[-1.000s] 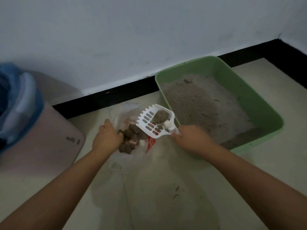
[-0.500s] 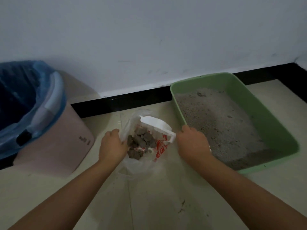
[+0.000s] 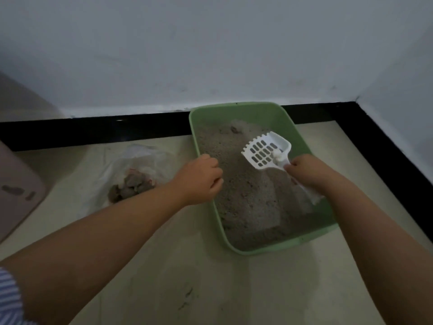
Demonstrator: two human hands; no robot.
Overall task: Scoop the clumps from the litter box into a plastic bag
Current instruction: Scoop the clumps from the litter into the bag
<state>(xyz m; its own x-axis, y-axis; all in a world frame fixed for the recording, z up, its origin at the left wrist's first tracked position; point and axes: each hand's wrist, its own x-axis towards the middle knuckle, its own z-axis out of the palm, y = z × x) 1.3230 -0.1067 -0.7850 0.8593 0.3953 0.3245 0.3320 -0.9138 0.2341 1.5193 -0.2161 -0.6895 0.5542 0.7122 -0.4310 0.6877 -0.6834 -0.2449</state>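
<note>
Green rectangular plastic litter box point(image 3: 302, 141) on pale floor point(image 3: 210, 289), far end close to black skirting strip point(image 3: 93, 130) below white wall point(image 3: 210, 55). Filled with grey-brown granular litter point(image 3: 246, 195) — surface uneven, heaped toward the middle, darker along near end. One small dark lump point(image 3: 235, 129) visible at far end of litter; cannot tell what it is.

White slotted plastic scoop point(image 3: 266, 151) above litter at right side of box, toothed edge pointing up-left, pan tilted, slots showing dark. No clump seen in pan.

Right hand point(image 3: 309, 171) curled round scoop handle, grip closed on it; handle mostly hidden under fingers. Something pale and translucent trailing below the right wrist over box's right wall — not identifiable.

Left hand point(image 3: 201, 178) at left rim of box, fingers curled, knuckles over the edge. Whether grip has hold of rim, or merely rests there, cannot tell.

Clear thin plastic bag point(image 3: 131, 165) lying on floor left of box, apart from it, crumpled and open-looking. Inside: pile of grey-brown lumpy clumps point(image 3: 131, 186), irregular, packed together, with a bit of pink-red print near top.

Beige rounded bin point(image 3: 21, 184) at far left edge, only partly in view. Blue-and-white striped sleeve point(image 3: 9, 299) at lower left corner.
</note>
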